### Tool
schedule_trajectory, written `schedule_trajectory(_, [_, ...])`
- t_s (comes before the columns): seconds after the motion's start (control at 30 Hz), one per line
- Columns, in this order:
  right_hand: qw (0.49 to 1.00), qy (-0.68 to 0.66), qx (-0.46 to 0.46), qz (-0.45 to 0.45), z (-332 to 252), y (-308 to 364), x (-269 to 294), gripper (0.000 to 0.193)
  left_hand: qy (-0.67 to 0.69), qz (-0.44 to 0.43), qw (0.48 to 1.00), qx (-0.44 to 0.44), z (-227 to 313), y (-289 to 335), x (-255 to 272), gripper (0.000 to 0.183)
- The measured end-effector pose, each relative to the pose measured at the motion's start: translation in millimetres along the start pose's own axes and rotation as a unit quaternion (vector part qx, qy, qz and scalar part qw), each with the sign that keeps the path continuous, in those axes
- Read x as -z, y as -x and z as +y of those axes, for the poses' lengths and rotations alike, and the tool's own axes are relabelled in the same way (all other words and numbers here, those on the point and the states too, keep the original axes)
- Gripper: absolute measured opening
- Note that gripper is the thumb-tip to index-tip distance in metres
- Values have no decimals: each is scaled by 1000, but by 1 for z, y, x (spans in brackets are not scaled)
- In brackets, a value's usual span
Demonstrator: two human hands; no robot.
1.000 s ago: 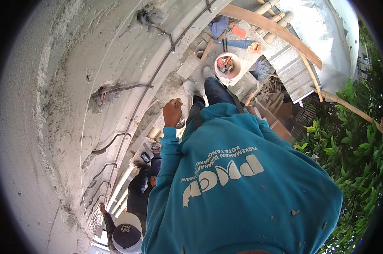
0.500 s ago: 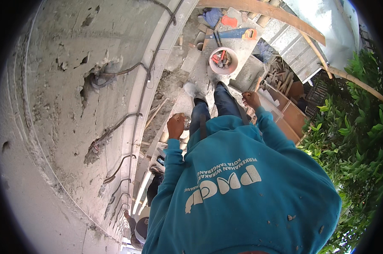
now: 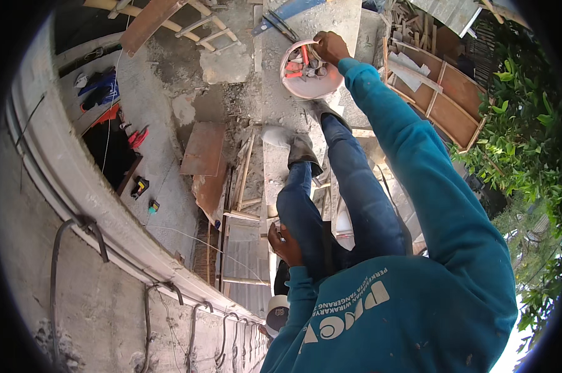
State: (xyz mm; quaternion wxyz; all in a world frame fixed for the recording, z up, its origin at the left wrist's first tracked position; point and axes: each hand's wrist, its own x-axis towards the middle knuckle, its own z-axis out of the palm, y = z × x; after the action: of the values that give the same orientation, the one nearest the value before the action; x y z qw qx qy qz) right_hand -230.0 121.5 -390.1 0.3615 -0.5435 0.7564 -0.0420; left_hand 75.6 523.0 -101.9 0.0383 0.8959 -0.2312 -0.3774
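My right hand (image 3: 332, 48) reaches far forward, its fingers curled over the right rim of a pale pink bucket (image 3: 310, 89). Inside the bucket lie tools with red-orange handles (image 3: 304, 55) among grey lumps. The bucket rests on a dusty board just beyond my boots. My left hand (image 3: 285, 245) hangs beside my left thigh with its fingers loosely apart, holding nothing that I can see. Beyond the bucket lie a pair of dark long handles (image 3: 283, 26) and a blue saw blade (image 3: 299, 9), cut off by the picture's top edge.
A concrete beam with bent steel bars (image 3: 85, 224) runs along my left. Brown panels (image 3: 204, 149) and wood strips lie beside the board. Framed panels (image 3: 445, 93) and leafy branches (image 3: 523, 130) are at right. A person's pale cap (image 3: 278, 313) shows low down, behind my left arm.
My right hand has gone from beside my leg forward to the bucket's rim. My left hand has opened from a loose fist. The view has swung left, and my body leans forward.
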Motion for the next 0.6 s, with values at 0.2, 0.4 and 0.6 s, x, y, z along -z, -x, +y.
schedule_trajectory(0.2, [984,166,43,-55,38,-157,-133,27,-39,42,998,-12,19,-19,-18,54])
schedule_trajectory(0.4, [966,244,56,-57,57,-210,-199,26,-69,67,995,27,31,-32,-26,59])
schedule_trajectory(0.6, [969,234,60,-55,35,-211,-203,28,-42,100,994,17,16,-43,-33,64])
